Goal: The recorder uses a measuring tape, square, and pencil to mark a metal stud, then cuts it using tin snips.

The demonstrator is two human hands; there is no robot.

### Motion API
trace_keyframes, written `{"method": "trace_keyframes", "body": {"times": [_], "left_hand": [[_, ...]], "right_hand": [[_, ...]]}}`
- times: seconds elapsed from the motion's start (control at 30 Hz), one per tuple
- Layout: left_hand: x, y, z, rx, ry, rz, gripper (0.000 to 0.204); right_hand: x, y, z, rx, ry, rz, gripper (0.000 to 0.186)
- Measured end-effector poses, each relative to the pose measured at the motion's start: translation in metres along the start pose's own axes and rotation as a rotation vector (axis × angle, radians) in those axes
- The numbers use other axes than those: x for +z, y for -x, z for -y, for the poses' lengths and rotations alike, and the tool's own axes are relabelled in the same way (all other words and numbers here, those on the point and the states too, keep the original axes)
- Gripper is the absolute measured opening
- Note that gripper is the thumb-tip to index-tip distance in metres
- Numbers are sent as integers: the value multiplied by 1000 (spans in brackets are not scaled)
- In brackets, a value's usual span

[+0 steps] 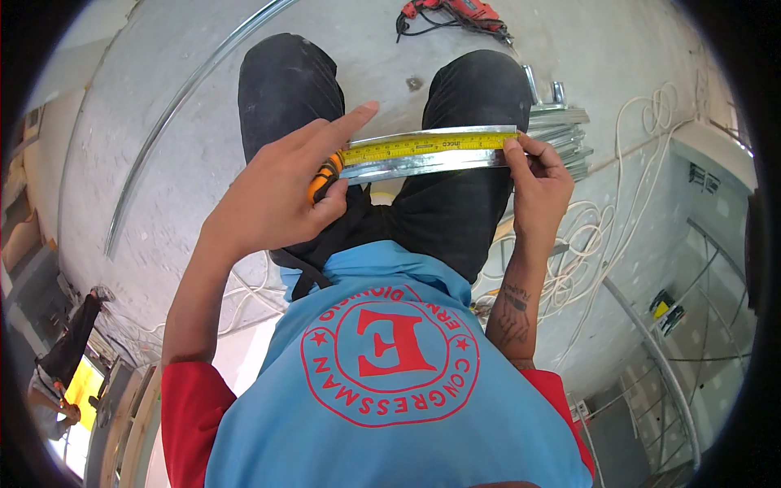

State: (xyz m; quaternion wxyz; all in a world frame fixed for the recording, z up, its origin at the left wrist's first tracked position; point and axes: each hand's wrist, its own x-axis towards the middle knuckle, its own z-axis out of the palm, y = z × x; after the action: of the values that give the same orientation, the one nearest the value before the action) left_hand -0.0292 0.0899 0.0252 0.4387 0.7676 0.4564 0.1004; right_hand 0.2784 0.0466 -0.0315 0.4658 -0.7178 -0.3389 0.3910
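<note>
A short shiny metal channel (407, 168) lies across my thighs. Along it runs the yellow blade of a tape measure (435, 143), pulled out from its orange and black case. My left hand (281, 183) grips that case at the channel's left end, index finger stretched out past it. At the right end, my right hand (538, 180) pinches the blade's tip against the channel's edge with thumb and fingers. The blade lies flat on the metal between my hands.
Beyond my knees a red corded power tool (460, 16) rests on the grey floor. Several cut metal channels (569, 130) are piled beside my right knee. White cable (586, 244) coils at the right. A long metal strip (175, 102) curves along the left. Another person (69, 342) is at the lower left.
</note>
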Motion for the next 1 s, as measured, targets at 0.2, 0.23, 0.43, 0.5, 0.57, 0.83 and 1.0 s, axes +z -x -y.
{"method": "trace_keyframes", "body": {"times": [0.2,0.23,0.43,0.5,0.57,0.83,1.0], "left_hand": [[20,-2,-13,100,-194,62,71],[23,-3,-14,109,-266,31,67],[33,-2,-19,101,-446,-28,62],[34,0,-21,91,-463,-20,62],[34,1,-21,84,-398,-13,62],[29,-3,-14,60,-138,65,57],[33,-6,-19,101,-234,4,57]], "right_hand": [[-2,-2,-5,10,42,-4,23],[-3,-2,-5,12,43,5,23],[-5,-1,-6,-57,77,20,22],[-5,-1,-6,-42,35,29,21],[-5,-2,-6,-30,34,28,21],[-5,-2,-7,-36,-35,44,22],[-4,-1,-7,-42,-39,35,23]]}}
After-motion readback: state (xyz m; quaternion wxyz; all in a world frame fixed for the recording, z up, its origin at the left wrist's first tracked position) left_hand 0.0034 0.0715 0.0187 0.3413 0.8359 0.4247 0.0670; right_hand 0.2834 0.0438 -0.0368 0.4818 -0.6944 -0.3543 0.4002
